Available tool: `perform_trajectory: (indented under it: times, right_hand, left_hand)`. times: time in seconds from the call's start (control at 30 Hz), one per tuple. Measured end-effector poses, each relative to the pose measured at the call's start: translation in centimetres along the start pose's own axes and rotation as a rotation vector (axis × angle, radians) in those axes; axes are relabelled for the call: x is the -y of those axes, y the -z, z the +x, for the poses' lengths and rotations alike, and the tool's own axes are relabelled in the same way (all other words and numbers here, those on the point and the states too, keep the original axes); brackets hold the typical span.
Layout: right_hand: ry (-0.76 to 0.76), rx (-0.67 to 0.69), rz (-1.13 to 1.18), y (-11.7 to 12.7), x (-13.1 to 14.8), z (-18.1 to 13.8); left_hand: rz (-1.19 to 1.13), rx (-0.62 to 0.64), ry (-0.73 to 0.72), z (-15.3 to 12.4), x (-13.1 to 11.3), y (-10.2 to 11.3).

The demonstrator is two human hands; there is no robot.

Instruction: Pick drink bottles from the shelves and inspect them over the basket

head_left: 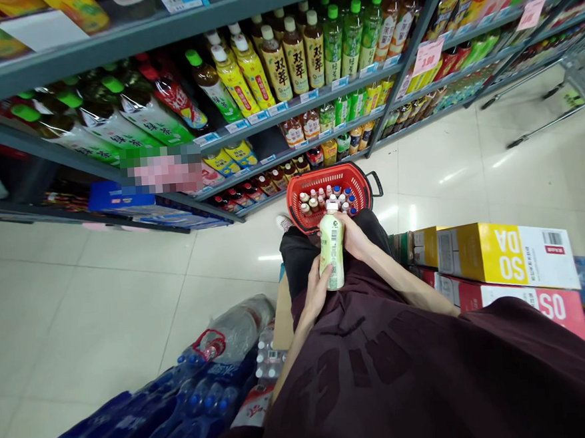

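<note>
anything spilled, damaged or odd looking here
Nothing looks spilled or damaged. Only the pixelated patch just below the big green-capped bottles looks odd: it hides what is there. The held bottle appears intact.

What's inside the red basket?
The red basket holds bottles with pale and blue caps. Their lower parts are hidden, and the held green bottle covers part of the view.

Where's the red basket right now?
In the head view, the red basket is just right of centre, in front of the drink shelves, its near rim partly hidden behind the light-green bottle held by the left hand and right hand.
</note>
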State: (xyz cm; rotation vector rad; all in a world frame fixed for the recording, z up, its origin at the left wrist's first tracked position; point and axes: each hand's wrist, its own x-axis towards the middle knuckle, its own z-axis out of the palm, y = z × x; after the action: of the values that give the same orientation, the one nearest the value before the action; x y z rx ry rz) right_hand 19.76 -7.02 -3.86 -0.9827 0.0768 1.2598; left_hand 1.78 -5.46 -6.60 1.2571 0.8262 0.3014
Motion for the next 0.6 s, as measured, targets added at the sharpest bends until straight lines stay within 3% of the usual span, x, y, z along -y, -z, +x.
perform_trajectory:
  times: [0.23,0.6]
  right_hand:
    - [0.012,0.013,0.009,-0.14,0.12,-0.25]
    - [0.009,0.019,0.022,-0.24,0.25,-0.22]
  left_hand:
    - [0.112,0.005,0.001,0.12,-0.39,-0.05]
    - [0.108,0.021,0.010,0.25,-0.22,-0.09]
